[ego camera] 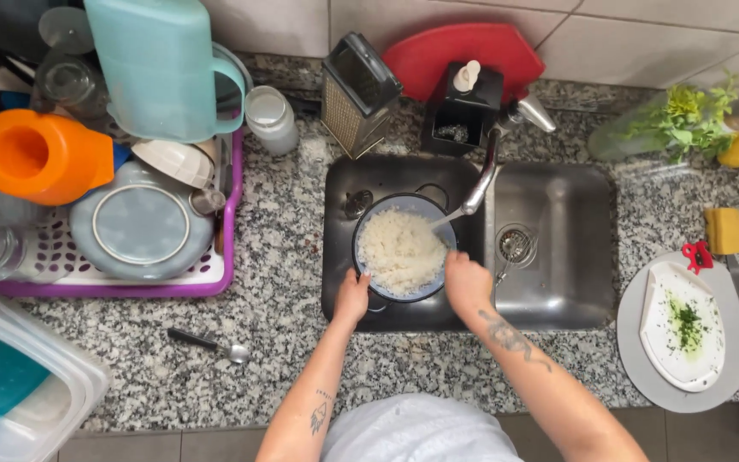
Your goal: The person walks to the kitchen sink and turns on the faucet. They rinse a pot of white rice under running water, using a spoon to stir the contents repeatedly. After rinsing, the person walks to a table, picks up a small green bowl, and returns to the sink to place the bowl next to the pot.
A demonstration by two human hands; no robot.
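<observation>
Over the sink [558,257], under the faucet [482,175], my left hand [351,296] and right hand [465,282] grip the rim of the rice-filled strainer [402,250] (water streaming in).

Granite counter [292,342]: spoon [212,344], probably plate [635,359].

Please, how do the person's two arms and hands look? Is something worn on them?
Both forearms are bare, with no sleeves, gloves or visible jewellery. The left hand belongs to a forearm with small dark tattoos. The right hand has a larger dark tattoo behind the wrist.
</observation>
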